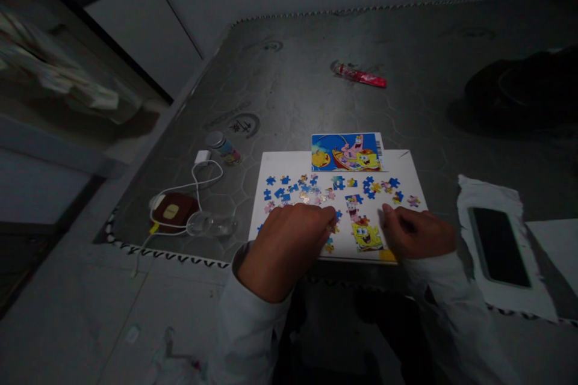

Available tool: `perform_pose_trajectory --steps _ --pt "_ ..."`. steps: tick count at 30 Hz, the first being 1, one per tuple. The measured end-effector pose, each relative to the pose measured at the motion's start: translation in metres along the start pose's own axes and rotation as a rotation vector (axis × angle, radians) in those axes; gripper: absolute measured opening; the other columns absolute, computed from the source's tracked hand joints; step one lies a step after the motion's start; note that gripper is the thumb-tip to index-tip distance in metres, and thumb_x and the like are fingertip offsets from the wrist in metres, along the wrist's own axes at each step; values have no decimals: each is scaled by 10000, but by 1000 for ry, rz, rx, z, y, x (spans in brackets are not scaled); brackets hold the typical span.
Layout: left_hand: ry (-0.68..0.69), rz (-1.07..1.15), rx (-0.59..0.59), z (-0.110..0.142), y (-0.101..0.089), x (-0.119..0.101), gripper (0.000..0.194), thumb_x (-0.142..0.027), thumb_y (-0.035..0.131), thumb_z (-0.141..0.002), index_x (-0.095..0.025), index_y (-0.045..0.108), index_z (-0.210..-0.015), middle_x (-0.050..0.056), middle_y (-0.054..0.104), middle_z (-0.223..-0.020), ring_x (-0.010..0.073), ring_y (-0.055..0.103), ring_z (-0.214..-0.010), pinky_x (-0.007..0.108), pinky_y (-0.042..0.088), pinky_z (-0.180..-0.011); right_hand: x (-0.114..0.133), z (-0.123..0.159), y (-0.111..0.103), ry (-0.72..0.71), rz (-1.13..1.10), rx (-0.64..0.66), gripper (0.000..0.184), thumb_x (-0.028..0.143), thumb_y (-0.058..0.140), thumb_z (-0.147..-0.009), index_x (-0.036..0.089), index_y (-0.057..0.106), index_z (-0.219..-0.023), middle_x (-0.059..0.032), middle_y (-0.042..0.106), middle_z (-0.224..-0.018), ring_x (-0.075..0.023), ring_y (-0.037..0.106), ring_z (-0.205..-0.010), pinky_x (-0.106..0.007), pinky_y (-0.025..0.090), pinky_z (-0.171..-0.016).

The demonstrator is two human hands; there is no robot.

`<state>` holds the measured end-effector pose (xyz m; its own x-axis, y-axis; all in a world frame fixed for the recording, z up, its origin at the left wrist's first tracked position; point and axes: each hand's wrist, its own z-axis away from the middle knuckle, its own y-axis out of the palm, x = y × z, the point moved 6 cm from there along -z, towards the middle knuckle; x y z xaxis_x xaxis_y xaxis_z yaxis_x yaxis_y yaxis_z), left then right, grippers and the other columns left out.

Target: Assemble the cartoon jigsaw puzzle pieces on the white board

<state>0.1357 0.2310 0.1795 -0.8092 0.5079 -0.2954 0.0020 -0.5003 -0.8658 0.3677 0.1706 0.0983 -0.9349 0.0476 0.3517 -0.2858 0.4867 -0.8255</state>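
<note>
Loose jigsaw puzzle pieces (283,194), mostly blue with some pink and yellow, lie spread over a white board (284,162). Some are hidden behind my left hand (293,240), which reaches over the board's left half. Its fingers are pinched together at a small blue puzzle piece (338,215). Right of that lies a joined puzzle section (366,236) with a yellow and a pink cartoon figure. My right hand (418,231) rests curled beside this section, its thumb toward it and no piece visible in it. A picture card (345,152) lies at the board's far edge.
Left of the board are a small capped bottle (224,148), a white cable with a charger (202,157), a brown case (174,212) and a clear bottle (211,224). A phone (499,246) on white paper lies right. A red wrapper (361,76) lies farther back.
</note>
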Motion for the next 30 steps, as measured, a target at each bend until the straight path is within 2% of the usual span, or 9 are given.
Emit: perform_pose_trajectory --steps 7,14,18,24,30 --pt "34 -31 -53 1 4 3 240 -295 617 -1161 -252 850 -1203 86 906 -1143 306 857 -1009 408 605 -835 -3 -1 3 32 -8 45 578 546 594 -1095 247 653 -604 -8 600 -563 -154 479 -568 -319 311 -602" --pt "20 -51 -31 -1 6 6 161 -345 859 -1032 -261 875 -1168 89 911 -1056 339 869 -1009 407 599 -821 2 0 -1 -10 2 -10 562 499 620 -1095 248 647 -593 -13 608 -560 -159 487 -575 -330 309 -615" --pt "23 -60 0 -3 6 4 163 -322 865 -1027 -240 864 -1169 97 907 -1034 367 877 -1015 429 609 -819 2 0 -1 -4 -6 -1 539 485 627 -1098 253 661 -613 -20 608 -569 -174 496 -588 -341 318 -616" --pt "-7 -46 59 -3 1 0 240 -309 827 -1061 -244 818 -1292 104 909 -1141 383 879 -1084 467 642 -869 3 0 -2 -23 -6 -4 588 519 604 -1121 243 652 -604 -17 617 -575 -160 487 -595 -333 323 -629" --pt "-9 -44 81 -2 1 -3 224 -370 829 -1066 -235 795 -1241 92 907 -1184 367 872 -1121 487 665 -931 -1 1 2 -2 0 15 589 527 585 -1123 246 677 -613 -14 608 -572 -166 499 -593 -329 326 -625"
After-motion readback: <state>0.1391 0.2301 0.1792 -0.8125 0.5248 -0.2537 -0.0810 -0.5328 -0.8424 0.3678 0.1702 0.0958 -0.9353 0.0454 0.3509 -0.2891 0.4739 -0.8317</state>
